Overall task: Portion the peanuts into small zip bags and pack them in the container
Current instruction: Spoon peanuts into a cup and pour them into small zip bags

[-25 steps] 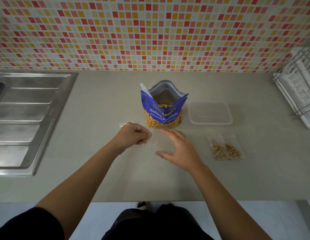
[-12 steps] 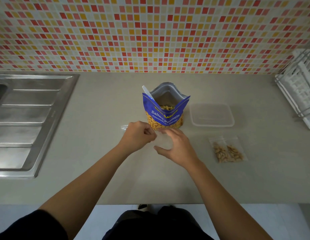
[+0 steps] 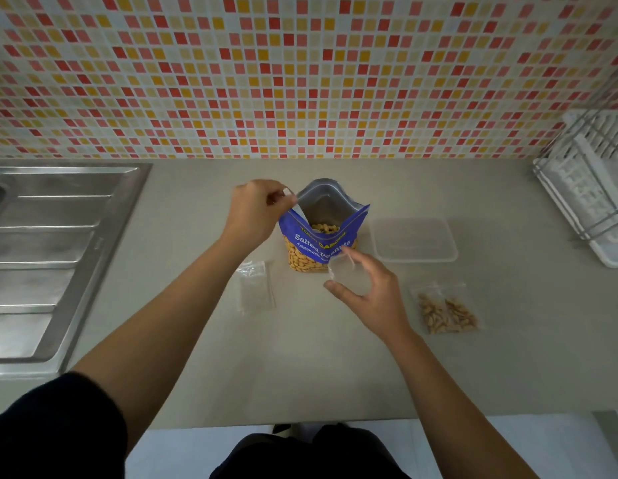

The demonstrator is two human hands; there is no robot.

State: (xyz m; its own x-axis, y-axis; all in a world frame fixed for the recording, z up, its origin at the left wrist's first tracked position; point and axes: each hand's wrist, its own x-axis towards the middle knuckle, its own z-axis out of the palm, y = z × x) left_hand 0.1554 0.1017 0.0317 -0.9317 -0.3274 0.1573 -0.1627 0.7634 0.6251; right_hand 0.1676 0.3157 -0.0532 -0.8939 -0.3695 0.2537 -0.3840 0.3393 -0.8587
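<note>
As you faced the grey counter (image 3: 300, 357), the stock stood thus.

1. Peanut bag (image 3: 321, 242): blue, upright at mid-counter, mouth wide, nuts visible inside.
2. White scoop handle (image 3: 295, 206): it leaned out of the peanut bag's left corner. Your left hand (image 3: 255, 212) pinched its top end with curled fingers.
3. Empty zip bag (image 3: 349, 276): clear, raised off the counter just in front of the peanut bag. Your right hand (image 3: 373, 299) clasped it between thumb and curled fingers. Whether its mouth was parted could not be told.
4. Spare zip bags (image 3: 255, 288): clear, flat on the counter, near the left of the peanut bag's base.
5. Filled zip bags (image 3: 446, 314): peanuts inside, flat on the counter to your right, in front of the container.
6. Container (image 3: 414, 240): clear, rectangular, just beside the peanut bag on its right.
7. Surroundings: steel drainboard (image 3: 41, 254) at far left, white dish rack (image 3: 587, 188) at far right, mosaic tile wall (image 3: 300, 81) behind.
</note>
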